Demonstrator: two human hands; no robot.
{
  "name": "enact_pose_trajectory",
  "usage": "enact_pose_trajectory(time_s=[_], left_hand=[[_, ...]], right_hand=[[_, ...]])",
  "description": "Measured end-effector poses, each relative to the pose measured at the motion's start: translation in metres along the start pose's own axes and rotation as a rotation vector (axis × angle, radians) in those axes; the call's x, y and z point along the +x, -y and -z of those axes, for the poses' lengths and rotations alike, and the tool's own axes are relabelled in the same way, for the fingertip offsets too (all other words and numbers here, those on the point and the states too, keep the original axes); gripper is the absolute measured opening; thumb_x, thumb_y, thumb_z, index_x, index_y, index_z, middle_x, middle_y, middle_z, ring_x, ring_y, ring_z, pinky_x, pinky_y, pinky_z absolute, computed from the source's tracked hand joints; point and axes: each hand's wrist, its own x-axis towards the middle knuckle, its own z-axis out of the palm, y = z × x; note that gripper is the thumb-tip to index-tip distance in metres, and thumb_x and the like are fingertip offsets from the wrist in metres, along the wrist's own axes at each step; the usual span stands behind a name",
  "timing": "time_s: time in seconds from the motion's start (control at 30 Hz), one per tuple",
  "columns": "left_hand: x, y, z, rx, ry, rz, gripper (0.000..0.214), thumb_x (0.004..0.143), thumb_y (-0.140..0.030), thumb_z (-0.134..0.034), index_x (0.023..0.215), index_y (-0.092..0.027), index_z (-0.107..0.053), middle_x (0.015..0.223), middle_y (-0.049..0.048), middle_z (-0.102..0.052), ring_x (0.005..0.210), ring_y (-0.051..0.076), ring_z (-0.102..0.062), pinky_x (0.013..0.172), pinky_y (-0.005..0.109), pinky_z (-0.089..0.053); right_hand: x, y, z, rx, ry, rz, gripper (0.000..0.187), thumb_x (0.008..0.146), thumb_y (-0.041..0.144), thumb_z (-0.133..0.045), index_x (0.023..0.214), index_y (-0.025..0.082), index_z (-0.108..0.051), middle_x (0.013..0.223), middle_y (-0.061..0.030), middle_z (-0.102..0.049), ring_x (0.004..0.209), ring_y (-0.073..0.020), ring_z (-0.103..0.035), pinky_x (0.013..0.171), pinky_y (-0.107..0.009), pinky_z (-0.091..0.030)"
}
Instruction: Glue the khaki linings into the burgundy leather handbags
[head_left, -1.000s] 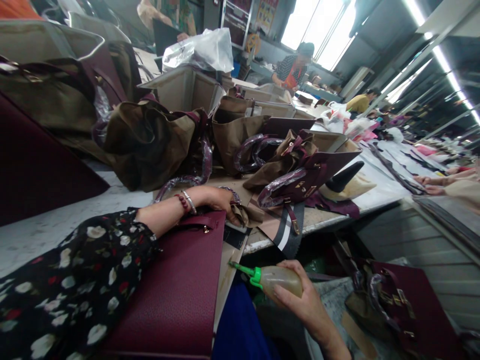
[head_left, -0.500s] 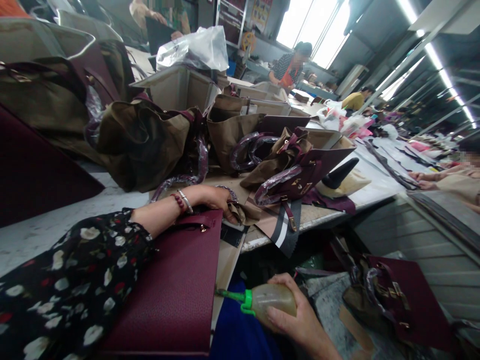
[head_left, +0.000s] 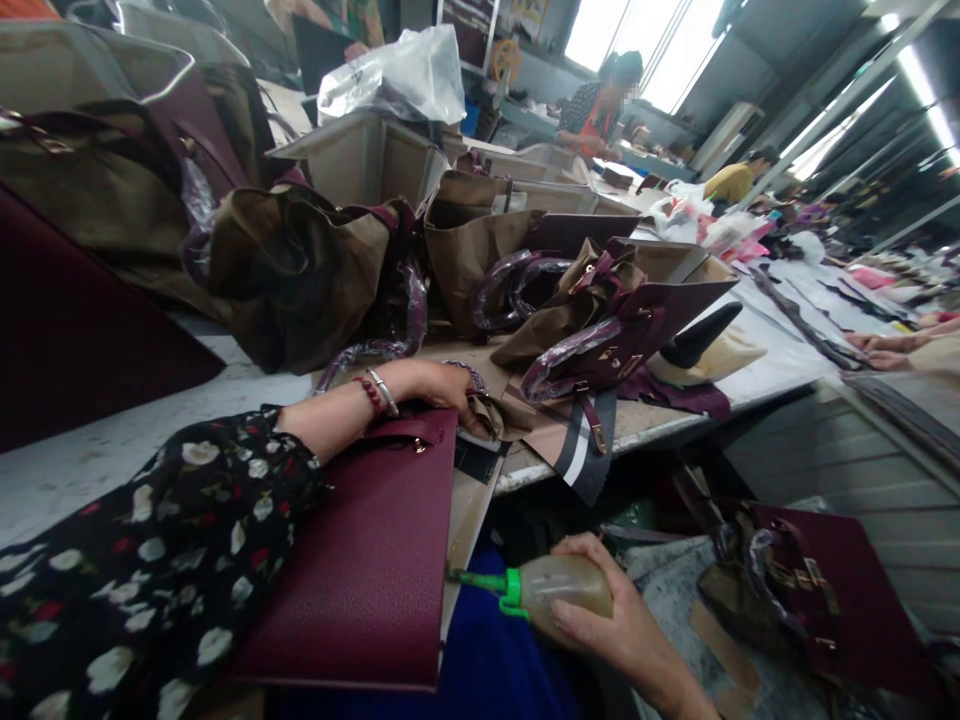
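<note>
My left hand (head_left: 431, 388), with a beaded bracelet and a metal bangle at the wrist, curls over the top edge of a burgundy pebbled-leather handbag (head_left: 345, 570). Its fingertips reach a crumpled olive-brown fabric lining (head_left: 499, 420) at the bag's mouth. Below, my right hand (head_left: 622, 625) is wrapped around a translucent plastic glue squeeze bottle (head_left: 562, 585). The bottle's green nozzle (head_left: 480, 580) points left, just under the bag's lower right edge and apart from it. A floral sleeve covers my left forearm.
The long workbench edge (head_left: 645, 435) holds several burgundy and olive bags, wrapped handles and a black-and-white strap sample (head_left: 581, 450). Another burgundy bag (head_left: 817, 590) lies at lower right. A co-worker's hands (head_left: 885, 350) rest at far right.
The glue bottle dipped and then rose a little in my right hand. My left hand stays on the bag's top edge. The whole view shifts slightly.
</note>
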Motion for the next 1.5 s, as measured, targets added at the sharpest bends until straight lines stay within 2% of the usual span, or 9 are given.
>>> enact_pose_trajectory(time_s=[0.2,0.37,0.53,0.7,0.87,1.03,1.2,1.33,1.5], left_hand=[[-0.006,-0.007,0.003,0.132,-0.013,0.005,0.042,0.058,-0.040,-0.072,0.092,-0.016,-0.069,0.086,0.0014,-0.069,0.072,0.015,-0.056,0.064,0.024,-0.041],[-0.020,-0.022,0.003,0.366,-0.048,0.061,0.028,0.063,-0.022,-0.058,0.089,-0.014,-0.068,0.075,0.0015,-0.065,0.063,0.014,-0.052,0.055,0.023,-0.036],[-0.050,-0.045,0.011,0.516,-0.148,0.051,0.029,0.065,-0.014,-0.053,0.090,-0.017,-0.067,0.081,0.0007,-0.066,0.069,0.012,-0.054,0.060,0.020,-0.037],[-0.085,-0.066,0.020,0.632,-0.229,0.078,0.013,0.071,-0.023,-0.056,0.078,-0.016,-0.063,0.074,0.0016,-0.064,0.064,0.012,-0.054,0.057,0.021,-0.036],[-0.114,-0.093,0.025,0.843,-0.331,0.190,0.019,0.072,-0.033,-0.053,0.078,-0.017,-0.061,0.071,0.0050,-0.061,0.059,0.016,-0.052,0.053,0.026,-0.035],[-0.142,-0.118,0.023,1.007,-0.447,0.207,0.027,0.076,-0.040,-0.048,0.083,-0.016,-0.059,0.071,0.0047,-0.057,0.061,0.016,-0.053,0.054,0.026,-0.032],[-0.155,-0.117,0.005,1.153,-0.579,0.218,0.018,0.077,-0.025,-0.045,0.088,-0.016,-0.056,0.070,0.0051,-0.058,0.064,0.020,-0.057,0.054,0.026,-0.030],[-0.157,-0.111,-0.003,1.185,-0.598,0.195,0.018,0.076,-0.020,-0.042,0.087,-0.016,-0.055,0.072,0.0084,-0.061,0.065,0.024,-0.058,0.052,0.030,-0.028],[-0.157,-0.112,-0.004,1.196,-0.583,0.213,0.017,0.075,-0.020,-0.045,0.088,-0.017,-0.055,0.073,0.0078,-0.061,0.066,0.025,-0.059,0.052,0.031,-0.026]], right_hand=[[-0.012,0.002,-0.009,0.100,0.155,-0.065,0.053,0.066,0.056,-0.069,0.097,0.019,-0.048,0.084,-0.0019,-0.052,0.070,-0.0152,-0.049,0.060,-0.024,-0.040],[-0.019,0.003,-0.010,0.193,0.119,-0.090,0.058,0.065,0.057,-0.072,0.100,0.018,-0.046,0.084,-0.0013,-0.050,0.068,-0.0132,-0.047,0.056,-0.022,-0.040],[-0.024,0.006,-0.008,0.238,0.073,-0.075,0.060,0.067,0.058,-0.072,0.104,0.019,-0.044,0.087,-0.0021,-0.050,0.068,-0.0135,-0.050,0.054,-0.021,-0.044],[-0.021,0.009,-0.009,0.217,0.043,-0.015,0.057,0.071,0.057,-0.070,0.106,0.021,-0.044,0.093,-0.0021,-0.048,0.071,-0.0134,-0.051,0.054,-0.021,-0.046],[-0.021,0.019,-0.015,0.228,0.021,0.014,0.058,0.070,0.056,-0.071,0.108,0.021,-0.045,0.095,-0.0023,-0.050,0.074,-0.0142,-0.053,0.057,-0.021,-0.048],[-0.021,0.043,-0.025,0.286,-0.130,-0.038,0.059,0.068,0.055,-0.072,0.106,0.021,-0.044,0.089,-0.0015,-0.054,0.066,-0.0146,-0.056,0.052,-0.023,-0.050],[-0.013,0.046,-0.028,0.164,-0.203,-0.010,0.055,0.068,0.055,-0.069,0.104,0.020,-0.046,0.086,-0.0019,-0.056,0.065,-0.0167,-0.057,0.052,-0.026,-0.050],[-0.007,0.042,-0.031,0.029,-0.236,0.050,0.051,0.068,0.054,-0.068,0.101,0.019,-0.049,0.086,-0.0027,-0.058,0.073,-0.0188,-0.058,0.062,-0.028,-0.050],[-0.002,0.047,-0.043,-0.016,-0.221,0.061,0.051,0.068,0.053,-0.066,0.101,0.018,-0.049,0.089,-0.0036,-0.059,0.077,-0.0202,-0.058,0.067,-0.031,-0.049]])
